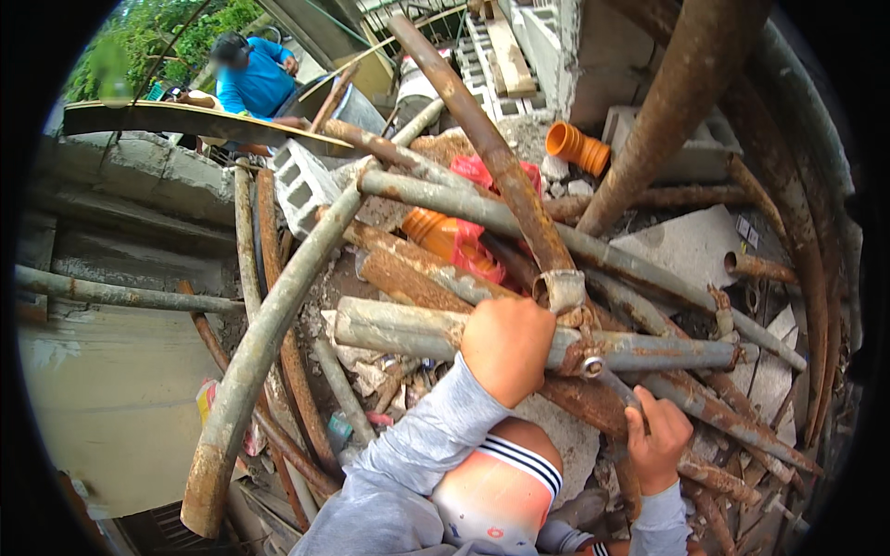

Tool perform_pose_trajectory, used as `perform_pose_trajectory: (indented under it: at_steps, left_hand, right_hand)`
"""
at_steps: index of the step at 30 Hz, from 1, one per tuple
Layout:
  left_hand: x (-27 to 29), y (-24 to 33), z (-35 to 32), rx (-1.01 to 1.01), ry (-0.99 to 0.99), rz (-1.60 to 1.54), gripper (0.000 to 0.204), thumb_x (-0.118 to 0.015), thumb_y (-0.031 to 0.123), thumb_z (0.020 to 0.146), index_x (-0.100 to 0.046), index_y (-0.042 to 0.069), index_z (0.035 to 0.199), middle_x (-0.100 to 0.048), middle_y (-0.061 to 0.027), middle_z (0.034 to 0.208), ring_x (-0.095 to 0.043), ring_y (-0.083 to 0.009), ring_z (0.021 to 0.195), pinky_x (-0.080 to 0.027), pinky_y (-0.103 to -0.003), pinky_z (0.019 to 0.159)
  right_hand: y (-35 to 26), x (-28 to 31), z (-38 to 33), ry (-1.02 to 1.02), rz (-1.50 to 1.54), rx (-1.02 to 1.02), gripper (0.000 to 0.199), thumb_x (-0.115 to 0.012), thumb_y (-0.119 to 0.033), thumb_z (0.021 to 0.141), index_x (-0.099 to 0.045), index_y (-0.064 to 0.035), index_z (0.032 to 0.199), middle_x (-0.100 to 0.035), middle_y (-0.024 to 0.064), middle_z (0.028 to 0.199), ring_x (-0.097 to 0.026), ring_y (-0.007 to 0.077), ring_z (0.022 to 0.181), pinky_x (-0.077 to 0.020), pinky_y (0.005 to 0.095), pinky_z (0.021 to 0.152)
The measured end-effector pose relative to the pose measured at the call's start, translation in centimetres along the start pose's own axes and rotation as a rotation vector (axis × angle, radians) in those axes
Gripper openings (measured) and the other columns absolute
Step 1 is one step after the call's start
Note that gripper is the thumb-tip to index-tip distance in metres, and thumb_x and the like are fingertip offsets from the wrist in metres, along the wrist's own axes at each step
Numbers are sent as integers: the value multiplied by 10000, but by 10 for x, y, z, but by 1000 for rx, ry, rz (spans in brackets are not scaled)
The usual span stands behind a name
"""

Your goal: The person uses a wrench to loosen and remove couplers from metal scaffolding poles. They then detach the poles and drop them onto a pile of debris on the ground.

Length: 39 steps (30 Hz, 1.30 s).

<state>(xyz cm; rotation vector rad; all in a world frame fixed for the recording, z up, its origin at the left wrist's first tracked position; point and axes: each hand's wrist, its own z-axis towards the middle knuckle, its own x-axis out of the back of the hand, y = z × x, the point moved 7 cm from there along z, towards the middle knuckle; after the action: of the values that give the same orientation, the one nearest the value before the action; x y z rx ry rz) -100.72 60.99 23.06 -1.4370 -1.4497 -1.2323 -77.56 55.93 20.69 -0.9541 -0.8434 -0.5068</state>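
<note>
At the centre of the frame the person's left hand (506,345) is wrapped over a thick grey pipe (408,332) that lies roughly level, fingers curled round its top. Just to the right of that hand a rusty clamp (567,306) joins this pipe to a long brown tube (482,139) that slants up toward the top centre. Lower right, the right hand (656,443) is closed about a thin rod-like handle (614,385) that leads up to the clamp's bolt; it may be a spanner, though the tool's head is hidden behind the metal.

The heap around them crowds everything. A long curved grey pipe (269,324) sweeps from lower left up to the middle, crossing in front of several thinner rusty bars. Orange plastic pipe fittings (577,145) sit in the upper right of centre, and a red bag (477,250) is wedged under the crossing tubes. A grey hollow block (301,185) rests at upper left of the pile, beside a concrete ledge (130,176). At upper left, a person in a blue shirt (252,79) bends over behind a plank (185,119).
</note>
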Motion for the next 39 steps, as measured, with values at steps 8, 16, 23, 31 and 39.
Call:
perform_pose_trajectory:
  at_steps: [8,16,23,31,39]
  left_hand:
    - [-3,1,6,15,-29,48,207,-803,186,555,-713,76,705,-699,-149,725,-717,-305,700,-574,-406,627]
    - [-7,4,11,18,-30,100,290,-748,145,537,-721,89,820,-696,-163,758,-703,-342,744,-573,-432,681]
    - [-7,6,7,9,24,99,286,-745,150,550,-716,101,831,-695,-158,764,-701,-343,741,-572,-430,677]
    - [-10,-2,-3,62,-59,110,298,-748,165,566,-724,105,857,-690,-159,739,-701,-346,721,-572,-439,667]
    - [-43,-6,-24,50,-76,-203,474,-786,337,590,-721,58,968,-698,-202,770,-696,-391,742,-575,-461,727]
  right_hand:
    - [8,-10,16,60,57,-141,186,-743,-196,852,-746,-85,1001,-657,78,753,-573,272,646,-389,377,617]
    - [38,-7,30,21,-119,-73,345,-800,-416,784,-653,-109,732,-590,5,592,-516,214,556,-334,356,671]
    - [41,-8,10,463,-217,-2,589,-855,-630,614,-531,-140,568,-484,-17,505,-476,169,496,-337,331,628]
    - [45,0,32,462,-151,342,596,-869,-600,619,-531,-116,537,-471,-1,483,-448,182,440,-308,308,450]
    - [10,35,146,203,-238,822,655,-801,-645,654,-424,-132,501,-384,-5,489,-426,171,453,-322,319,452]
